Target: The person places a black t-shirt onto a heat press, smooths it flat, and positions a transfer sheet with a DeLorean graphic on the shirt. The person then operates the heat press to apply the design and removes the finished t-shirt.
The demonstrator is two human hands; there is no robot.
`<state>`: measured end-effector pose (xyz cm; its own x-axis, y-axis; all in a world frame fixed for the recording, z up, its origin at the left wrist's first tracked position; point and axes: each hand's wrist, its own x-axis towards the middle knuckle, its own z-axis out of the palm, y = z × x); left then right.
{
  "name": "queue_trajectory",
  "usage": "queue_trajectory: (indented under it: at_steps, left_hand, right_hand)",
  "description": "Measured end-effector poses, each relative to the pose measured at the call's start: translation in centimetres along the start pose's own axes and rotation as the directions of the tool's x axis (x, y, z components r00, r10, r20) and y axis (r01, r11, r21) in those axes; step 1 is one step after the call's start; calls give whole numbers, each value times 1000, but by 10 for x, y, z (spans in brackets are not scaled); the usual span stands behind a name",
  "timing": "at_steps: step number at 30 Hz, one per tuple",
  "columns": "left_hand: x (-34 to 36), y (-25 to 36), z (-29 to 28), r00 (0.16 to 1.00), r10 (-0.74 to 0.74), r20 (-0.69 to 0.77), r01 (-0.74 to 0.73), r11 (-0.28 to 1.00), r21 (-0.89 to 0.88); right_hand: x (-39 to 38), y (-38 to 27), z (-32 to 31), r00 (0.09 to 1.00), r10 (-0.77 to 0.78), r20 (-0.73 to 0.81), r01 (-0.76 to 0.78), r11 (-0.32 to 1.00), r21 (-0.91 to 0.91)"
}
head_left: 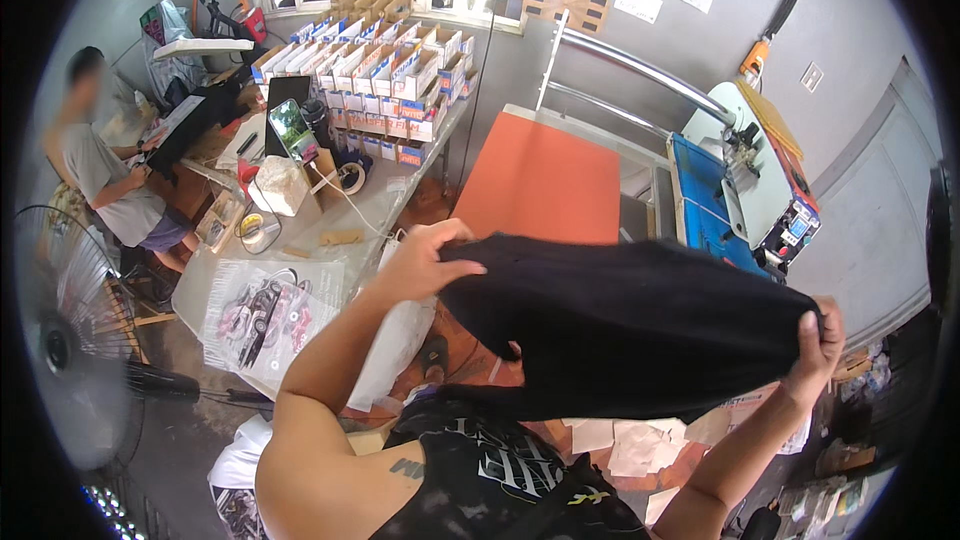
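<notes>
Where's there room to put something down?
In this view, the orange board looks bare between the metal rails and the raised black cloth. The grey table has a small gap between the white box and wooden block. Stacked boxes crowd the table's back, and printed sheets cover much of its near end.

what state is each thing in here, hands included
black garment, held up, spread sideways
left hand, pinching the garment's left end
right hand, gripping its right end
smartphone, propped up, screen lit
fan, blades blurred, apparently spinning
cardboard bins, open-topped, stacked
</notes>
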<state>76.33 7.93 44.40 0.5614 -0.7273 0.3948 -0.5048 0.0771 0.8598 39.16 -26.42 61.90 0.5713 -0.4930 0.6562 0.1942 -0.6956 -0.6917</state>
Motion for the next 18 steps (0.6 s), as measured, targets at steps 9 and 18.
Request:
queue_trajectory:
  at_steps: [9,18]
  left_hand:
    - [1,-18,-63,931,126,-343,32,906,421]
    - [34,-66,-98,958,9,-288,76,956,284]
  right_hand:
    - [-62,104,69,954,301,12,-272,879,-392]
    - [-71,173,117,871,438,-222,-488,722,-491]
